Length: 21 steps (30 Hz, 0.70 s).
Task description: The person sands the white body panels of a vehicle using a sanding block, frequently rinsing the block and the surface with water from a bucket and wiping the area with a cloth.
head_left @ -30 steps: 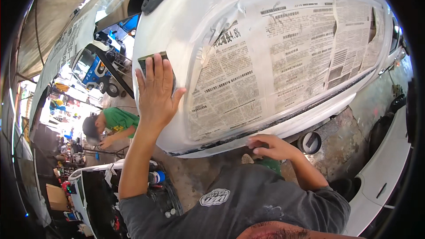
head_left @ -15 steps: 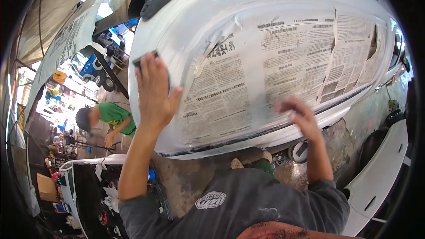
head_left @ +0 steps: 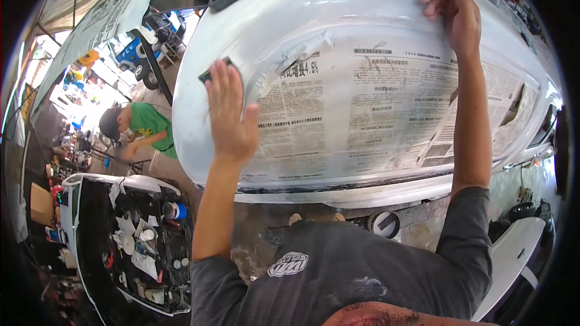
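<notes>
Under my left hand (head_left: 232, 121) lies a dark, flat sanding pad (head_left: 206, 76), pressed against the white car body (head_left: 202, 108). Only the pad's edge shows past my fingertips; the fingers lie along it and the thumb stands apart. My right hand (head_left: 456, 15) is at the far upper edge of the body, its fingers loosely bent and slightly apart, holding nothing I can see. Whether its fingertips touch the surface, I cannot tell. Between my arms, newspaper sheets (head_left: 386, 108) cover the window area, with torn edges at the upper left.
A person in a green shirt (head_left: 151, 125) bends over at the left. An upturned black-lined car part (head_left: 99, 247) below holds cups, papers and a blue-labelled can (head_left: 174, 210). A round container (head_left: 384, 224) stands below the body; a white panel (head_left: 513, 247) leans at the right.
My right hand has risen from over the newspaper to the body's far upper edge. My left hand and the pad sit slightly right and lower in view, which has itself shifted.
</notes>
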Available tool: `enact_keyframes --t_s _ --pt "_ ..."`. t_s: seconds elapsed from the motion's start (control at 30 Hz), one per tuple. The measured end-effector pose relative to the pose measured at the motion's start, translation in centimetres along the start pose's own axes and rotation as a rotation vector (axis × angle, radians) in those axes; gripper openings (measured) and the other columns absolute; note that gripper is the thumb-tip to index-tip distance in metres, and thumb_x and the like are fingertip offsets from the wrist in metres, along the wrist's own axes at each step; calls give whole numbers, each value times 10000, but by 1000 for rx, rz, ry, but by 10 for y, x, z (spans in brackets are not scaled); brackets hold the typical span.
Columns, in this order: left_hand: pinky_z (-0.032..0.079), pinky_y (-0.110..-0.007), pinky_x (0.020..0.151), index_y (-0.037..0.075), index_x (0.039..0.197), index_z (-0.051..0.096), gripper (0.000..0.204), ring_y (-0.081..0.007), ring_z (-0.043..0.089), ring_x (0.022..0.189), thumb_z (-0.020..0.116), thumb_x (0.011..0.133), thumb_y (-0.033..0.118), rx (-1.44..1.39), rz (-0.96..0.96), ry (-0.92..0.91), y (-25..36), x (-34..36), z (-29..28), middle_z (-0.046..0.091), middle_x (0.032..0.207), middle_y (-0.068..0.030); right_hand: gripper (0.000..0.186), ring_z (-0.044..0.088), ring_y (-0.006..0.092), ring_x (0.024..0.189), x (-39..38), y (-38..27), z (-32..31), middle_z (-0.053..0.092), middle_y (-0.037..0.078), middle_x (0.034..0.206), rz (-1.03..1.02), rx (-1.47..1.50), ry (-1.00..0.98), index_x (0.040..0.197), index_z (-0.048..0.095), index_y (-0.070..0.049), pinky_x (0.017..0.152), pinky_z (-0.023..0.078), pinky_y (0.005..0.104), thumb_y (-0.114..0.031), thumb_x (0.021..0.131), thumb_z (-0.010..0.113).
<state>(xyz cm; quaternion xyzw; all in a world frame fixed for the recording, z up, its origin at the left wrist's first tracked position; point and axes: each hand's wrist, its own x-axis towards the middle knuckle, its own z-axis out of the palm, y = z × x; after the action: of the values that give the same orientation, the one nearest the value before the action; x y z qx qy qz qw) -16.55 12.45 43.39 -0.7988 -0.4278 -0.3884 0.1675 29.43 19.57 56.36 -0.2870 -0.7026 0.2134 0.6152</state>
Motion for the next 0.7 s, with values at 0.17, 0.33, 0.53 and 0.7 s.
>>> enact_keyframes --t_s 0.17,0.33,0.53,0.7 --pt "178 -504 1243 -50 1530 368 658 -351 253 1534 489 1041 373 -75 36 164 61 86 25 340 1610 -232 530 534 110 691 15 4 15 672 93 910 88 20 -15 1224 627 58 626 428 247 -347 1108 306" --pt "189 -484 1245 7 1546 382 631 -322 253 1539 531 1031 340 -68 46 177 34 48 21 364 1613 -182 528 532 106 696 15 7 2 674 90 911 77 32 0 1216 637 56 621 420 248 -345 1112 309" --pt "190 -480 1246 -19 1544 362 627 -326 253 1537 486 1040 334 -23 -9 332 42 49 36 305 1632 -212 533 538 120 716 17 4 8 670 107 927 97 89 -45 1221 631 77 663 437 264 -339 1111 318" --pt "235 -488 1234 -23 1485 453 612 -355 335 1490 547 1008 348 -146 61 161 70 109 30 393 1578 -218 535 559 126 702 11 3 12 686 106 911 56 56 -7 1191 637 78 673 463 272 -361 1103 345"
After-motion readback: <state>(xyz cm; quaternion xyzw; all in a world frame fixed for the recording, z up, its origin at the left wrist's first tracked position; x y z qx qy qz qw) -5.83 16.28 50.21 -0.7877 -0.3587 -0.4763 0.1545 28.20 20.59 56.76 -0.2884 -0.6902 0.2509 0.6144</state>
